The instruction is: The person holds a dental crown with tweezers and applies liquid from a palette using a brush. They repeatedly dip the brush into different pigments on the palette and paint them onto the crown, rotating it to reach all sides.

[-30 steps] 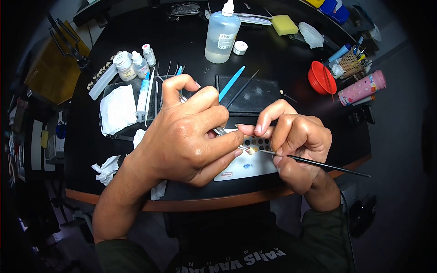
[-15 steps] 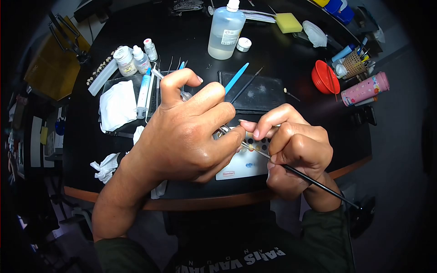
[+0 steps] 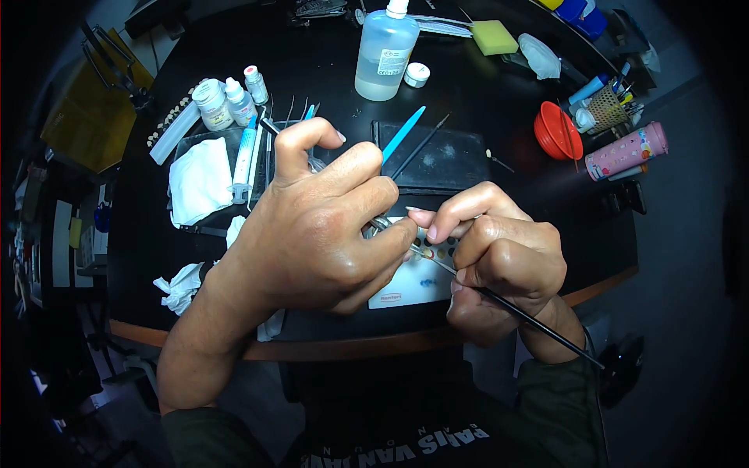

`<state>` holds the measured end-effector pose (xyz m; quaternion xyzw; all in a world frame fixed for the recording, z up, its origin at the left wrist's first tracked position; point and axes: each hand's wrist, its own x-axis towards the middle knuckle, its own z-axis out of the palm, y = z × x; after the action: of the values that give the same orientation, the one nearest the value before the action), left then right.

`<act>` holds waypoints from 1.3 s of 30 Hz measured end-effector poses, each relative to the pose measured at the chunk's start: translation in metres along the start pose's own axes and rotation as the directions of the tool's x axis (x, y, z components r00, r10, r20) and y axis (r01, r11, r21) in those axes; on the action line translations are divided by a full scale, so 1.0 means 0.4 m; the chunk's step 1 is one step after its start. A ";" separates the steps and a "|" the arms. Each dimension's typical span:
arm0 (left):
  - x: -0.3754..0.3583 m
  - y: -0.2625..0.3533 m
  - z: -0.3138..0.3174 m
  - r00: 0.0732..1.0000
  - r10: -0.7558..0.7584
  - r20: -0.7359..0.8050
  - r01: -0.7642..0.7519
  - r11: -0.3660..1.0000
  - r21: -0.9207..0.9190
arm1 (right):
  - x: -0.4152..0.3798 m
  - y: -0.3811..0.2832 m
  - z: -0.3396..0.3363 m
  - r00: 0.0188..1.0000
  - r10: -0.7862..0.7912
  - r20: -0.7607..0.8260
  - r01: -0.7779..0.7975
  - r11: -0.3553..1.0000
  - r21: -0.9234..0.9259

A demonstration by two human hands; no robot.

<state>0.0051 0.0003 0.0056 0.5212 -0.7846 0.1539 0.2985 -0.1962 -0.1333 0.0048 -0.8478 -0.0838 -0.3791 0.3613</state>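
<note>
My left hand [image 3: 328, 226] is closed around a metal tweezer-like tool [image 3: 380, 224], mostly hidden by my fingers. At its tip sits a small yellowish-white piece [image 3: 427, 253], too small to make out fully. My right hand [image 3: 507, 261] pinches a thin brush with a black handle [image 3: 546, 331], its shaft slanting down to the right. The brush's tip meets or nearly meets the small piece. Below both hands lies a white mixing palette [image 3: 413, 288] with round wells and a blue smear.
Behind my hands are a dark tray [image 3: 460, 160], a blue-handled tool [image 3: 403, 134] and a large clear bottle [image 3: 386, 54]. Small bottles [image 3: 239, 101], a syringe [image 3: 245, 160] and white cloth [image 3: 200, 181] lie left. A red bowl [image 3: 551, 132] and pink flask [image 3: 626, 152] stand right.
My right hand has shifted slightly left, carrying the brush closer to my left fingers. The left hand holds almost still.
</note>
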 end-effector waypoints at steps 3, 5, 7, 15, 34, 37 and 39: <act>0.000 -0.001 -0.004 1.000 0.002 0.018 -0.002 1.000 -0.009 | 0.000 0.003 0.002 1.000 -0.003 0.002 0.003 1.000 -0.002; -0.001 -0.001 -0.006 1.000 -0.002 0.028 0.003 1.000 -0.015 | 0.002 0.004 0.002 1.000 -0.006 0.001 0.006 1.000 -0.001; -0.001 -0.001 -0.005 1.000 0.001 0.025 -0.001 1.000 -0.010 | 0.004 0.006 0.002 1.000 -0.012 -0.003 0.012 1.000 0.001; -0.001 -0.002 -0.002 1.000 0.002 0.009 -0.001 1.000 -0.027 | 0.003 0.005 0.001 1.000 -0.004 -0.002 0.004 1.000 0.002; -0.002 -0.015 0.009 0.998 -0.013 -0.056 0.006 0.994 -0.112 | 0.001 0.008 -0.013 0.993 0.070 -0.096 -0.045 0.970 0.238; -0.006 -0.018 0.016 0.997 -0.014 -0.082 0.005 0.993 -0.116 | -0.002 0.012 -0.019 0.994 0.061 -0.091 -0.037 0.967 0.251; -0.006 -0.019 0.019 0.996 -0.015 -0.092 0.004 0.994 -0.114 | -0.003 0.013 -0.023 0.996 0.052 -0.079 -0.031 0.969 0.243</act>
<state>0.0102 -0.0052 -0.0025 0.4993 -0.7749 0.1319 0.3646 -0.2001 -0.1433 0.0053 -0.7822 -0.0961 -0.3941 0.4729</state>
